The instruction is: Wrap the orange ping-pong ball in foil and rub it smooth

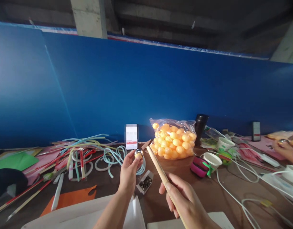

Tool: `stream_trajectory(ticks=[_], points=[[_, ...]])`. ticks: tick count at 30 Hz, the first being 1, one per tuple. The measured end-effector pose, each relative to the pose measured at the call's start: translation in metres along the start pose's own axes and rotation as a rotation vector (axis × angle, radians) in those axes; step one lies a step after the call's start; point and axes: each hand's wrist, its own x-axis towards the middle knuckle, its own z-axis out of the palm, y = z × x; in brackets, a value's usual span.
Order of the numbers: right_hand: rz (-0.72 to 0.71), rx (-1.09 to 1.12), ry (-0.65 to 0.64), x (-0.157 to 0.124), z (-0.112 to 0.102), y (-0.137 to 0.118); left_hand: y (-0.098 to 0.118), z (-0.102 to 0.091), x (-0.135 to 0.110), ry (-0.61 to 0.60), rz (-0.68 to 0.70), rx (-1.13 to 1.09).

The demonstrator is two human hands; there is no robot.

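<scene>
Stick slants up-left from the right hand clasping it, its tip just right of the shiny ball the left hand pinches.

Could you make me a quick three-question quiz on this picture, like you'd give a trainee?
1. True or false: the right grip holds a wooden stick.
2. As seen in the picture, where is the bag of orange balls relative to the black bottle?
A) right of it
B) left of it
C) on top of it
3. Fill the gap: the left grip pinches a shiny, silvery ____.

Key: 1. True. 2. B. 3. Ball.
</scene>
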Motion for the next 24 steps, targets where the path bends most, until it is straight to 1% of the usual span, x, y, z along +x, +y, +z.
stream_trajectory(ticks=[3,8,13,19,22,24], points=[[-0.023,0.035,0.035,-0.0025,-0.0006,-0.0038,0.0019,-0.0008,0.0005,-0.029,-0.019,-0.100],[-0.019,-0.018,0.010,-0.0024,0.0018,-0.0023,0.0024,-0.0028,0.0018,-0.020,-0.045,-0.171],[-0.014,-0.093,-0.046,-0.0018,0.0054,0.0019,0.0021,-0.0031,0.0019,-0.018,-0.058,-0.175],[-0.004,-0.056,0.009,-0.0004,0.0034,0.0011,0.0014,-0.0033,0.0019,-0.021,-0.054,-0.175],[0.018,-0.062,-0.035,0.0011,0.0023,0.0023,0.0003,-0.0037,0.0021,-0.025,-0.052,-0.163],[0.026,-0.066,-0.042,0.0016,0.0024,0.0033,0.0000,-0.0037,0.0021,-0.022,-0.046,-0.163]])
